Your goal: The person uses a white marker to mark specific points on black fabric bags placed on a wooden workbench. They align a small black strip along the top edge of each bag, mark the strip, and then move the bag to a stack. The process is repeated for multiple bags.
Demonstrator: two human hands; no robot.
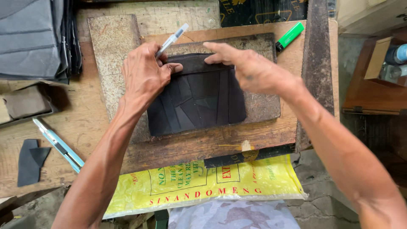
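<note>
Clamped in left hand (144,76): clear pen (171,40); right hand (250,70) fingers spread, pressing flat.

Black leather piece (197,95) lying on worn board (258,101), mid-bench, long axis roughly left to right, folded edge away. Best pinned firmly near top fold, both fingertips close together. Pen tilted, tip toward fold, cap up-right.

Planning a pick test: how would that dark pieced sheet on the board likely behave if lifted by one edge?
The dark pieced sheet looks thin and lies flat, so it would probably flop rather than stay stiff. Its overlapping panels may shift apart if not yet joined. The left hand and right hand both press its top edge, suggesting it slides on the worn board.
</note>
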